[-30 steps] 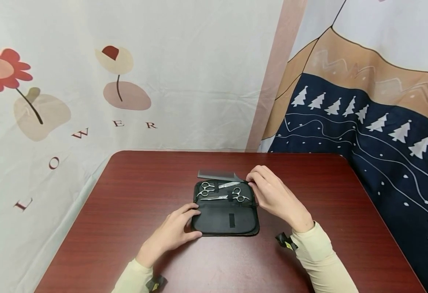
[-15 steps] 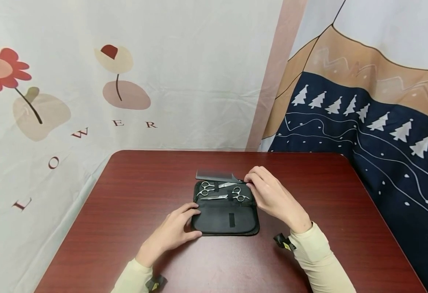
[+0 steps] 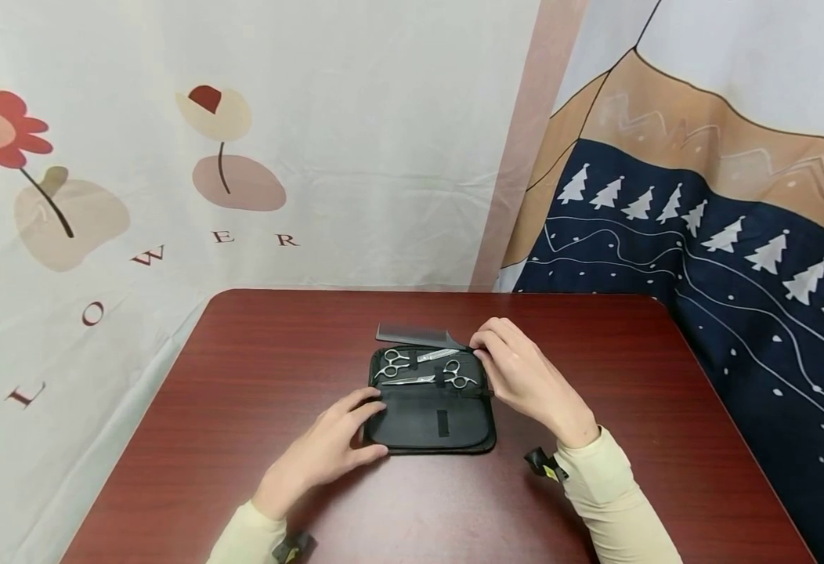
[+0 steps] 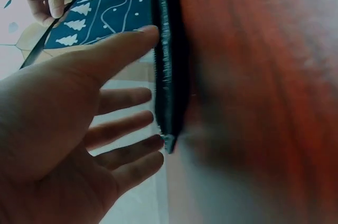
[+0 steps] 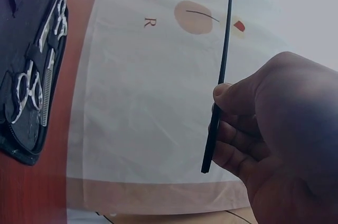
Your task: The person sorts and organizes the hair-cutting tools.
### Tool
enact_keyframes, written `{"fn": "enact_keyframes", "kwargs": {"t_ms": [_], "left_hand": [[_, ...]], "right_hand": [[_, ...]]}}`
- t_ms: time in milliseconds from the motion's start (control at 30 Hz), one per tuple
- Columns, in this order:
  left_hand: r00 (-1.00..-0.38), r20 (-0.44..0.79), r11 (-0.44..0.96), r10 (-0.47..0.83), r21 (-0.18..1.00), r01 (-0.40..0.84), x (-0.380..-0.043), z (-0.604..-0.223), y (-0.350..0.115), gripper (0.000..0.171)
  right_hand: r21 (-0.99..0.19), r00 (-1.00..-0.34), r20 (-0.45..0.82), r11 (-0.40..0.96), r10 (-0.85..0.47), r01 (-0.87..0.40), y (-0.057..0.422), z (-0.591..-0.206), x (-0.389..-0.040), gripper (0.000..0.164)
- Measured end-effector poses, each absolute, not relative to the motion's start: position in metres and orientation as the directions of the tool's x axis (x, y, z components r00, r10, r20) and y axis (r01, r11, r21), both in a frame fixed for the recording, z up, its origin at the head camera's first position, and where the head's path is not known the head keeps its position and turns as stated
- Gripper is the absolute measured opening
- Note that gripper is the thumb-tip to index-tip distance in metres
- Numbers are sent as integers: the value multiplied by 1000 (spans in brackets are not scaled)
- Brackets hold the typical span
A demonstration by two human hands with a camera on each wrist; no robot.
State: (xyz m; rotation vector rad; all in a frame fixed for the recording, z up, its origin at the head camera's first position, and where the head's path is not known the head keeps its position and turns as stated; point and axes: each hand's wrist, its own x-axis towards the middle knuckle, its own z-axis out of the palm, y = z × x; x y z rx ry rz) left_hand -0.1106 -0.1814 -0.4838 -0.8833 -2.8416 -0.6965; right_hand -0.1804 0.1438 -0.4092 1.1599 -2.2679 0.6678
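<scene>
While a flat black comb with a tapering handle [image 3: 412, 336] is held just above the far edge of an open black zip case [image 3: 408, 429], the right hand [image 3: 525, 377] pinches its handle between thumb and curled fingers. Lying flat on the case's far half, a pair of silver scissors with a toothed blade [image 3: 438, 356] points right; nearer, plain-bladed silver scissors [image 3: 412, 381] point left, each under a small black band. A third black band [image 3: 443, 423] crosses the near half. At the case's left edge rests the left hand [image 3: 327, 446], thumb and fingers spread well apart, touching the case without gripping anything. Both wrists carry small black devices [image 3: 544, 464] beside pale yellow sleeves [image 3: 602, 478]. Beneath everything spreads a glossy reddish-brown wood-grain counter [image 3: 278, 352]; behind it hang a white cloth printed with flowers and letters [image 3: 384, 141] and a navy-and-tan cloth with white trees [image 3: 616, 243].
</scene>
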Motion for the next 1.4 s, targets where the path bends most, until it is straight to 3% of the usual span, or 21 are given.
{"fn": "enact_keyframes", "kwargs": {"t_ms": [333, 700, 933, 1100, 1400], "left_hand": [[-780, 400, 632, 482, 457, 625, -131, -455, -175, 70], [-743, 573, 477, 346, 575, 665, -144, -435, -153, 75], [-745, 617, 191, 253, 723, 663, -142, -405, -130, 68], [-738, 638, -20, 218, 760, 650, -140, -388, -117, 67], [-760, 628, -253, 169, 773, 582, -147, -403, -100, 70]], "right_hand": [[-199, -508, 648, 517, -567, -832, 147, -405, -178, 10], [-220, -489, 692, 490, -531, -844, 148, -400, -175, 9], [-233, -473, 715, 462, -515, -856, 148, -396, -172, 12], [-250, -465, 733, 440, -496, -863, 147, -393, -171, 14], [-304, -483, 734, 406, -478, -862, 146, -390, -168, 16]]}}
